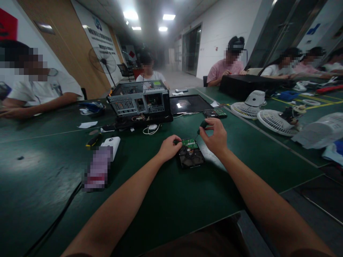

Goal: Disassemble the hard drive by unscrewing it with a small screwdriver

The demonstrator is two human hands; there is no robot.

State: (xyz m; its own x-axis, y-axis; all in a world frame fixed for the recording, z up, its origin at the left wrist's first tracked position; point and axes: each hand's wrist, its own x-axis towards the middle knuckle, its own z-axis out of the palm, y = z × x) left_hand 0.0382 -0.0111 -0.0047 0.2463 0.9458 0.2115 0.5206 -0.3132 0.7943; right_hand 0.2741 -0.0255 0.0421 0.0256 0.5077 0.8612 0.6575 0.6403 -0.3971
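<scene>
A hard drive (192, 159) lies on the green table in front of me, with its green circuit board (189, 144) at the far end. At its upper left edge, my left hand (169, 147) is closed with curled fingers, holding the drive's side; the fingertips are partly hidden. My right hand (216, 137) pinches the dark handle of a small screwdriver (203, 124). The thin shaft points down toward the far right corner of the circuit board. Whether its tip touches a screw is too small to tell.
Beyond the drive stand an opened computer case (139, 101), a dark flat panel (189, 104) and a second hard drive (215, 113). Yellow-black pliers (93, 140) and a white power bank (114, 144) lie left. Fan parts (249, 104) sit right. Several people work around the table.
</scene>
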